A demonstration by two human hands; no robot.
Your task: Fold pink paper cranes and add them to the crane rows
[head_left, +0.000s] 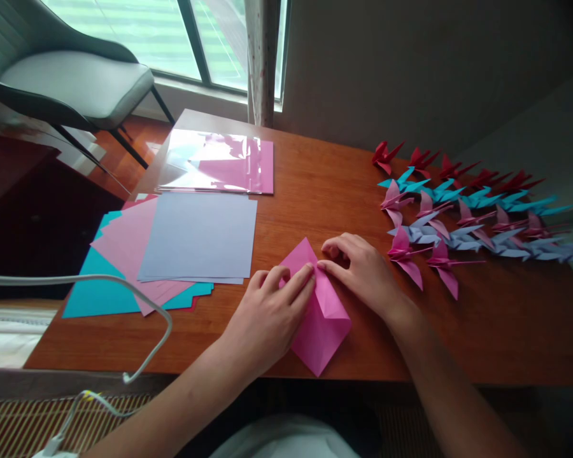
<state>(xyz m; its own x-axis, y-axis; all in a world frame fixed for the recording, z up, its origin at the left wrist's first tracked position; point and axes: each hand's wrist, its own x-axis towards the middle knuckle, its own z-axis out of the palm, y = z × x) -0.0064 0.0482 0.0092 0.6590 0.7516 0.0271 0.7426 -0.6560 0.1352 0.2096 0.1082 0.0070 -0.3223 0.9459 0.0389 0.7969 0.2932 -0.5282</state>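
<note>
A bright pink sheet of origami paper (323, 343) lies on the table in front of me, partly folded, with creases and a raised flap on its right side. My left hand (279, 302) covers its left part, fingers curled and fingertips pressed together on the fold near the middle. From the right, my right hand (363, 270) touches the same fold with its thumb tip, the other fingers curled in above it. Exactly how the paper sits between the fingertips is partly hidden by the left hand.
Folded paper cranes (442, 191) stand in coloured rows at the right. Left of my hands lie fanned paper sheets (200, 238), with a clear packet of pink paper (233, 165) behind. A white cable (167, 324) crosses the table's left front. A chair (76, 83) stands beyond.
</note>
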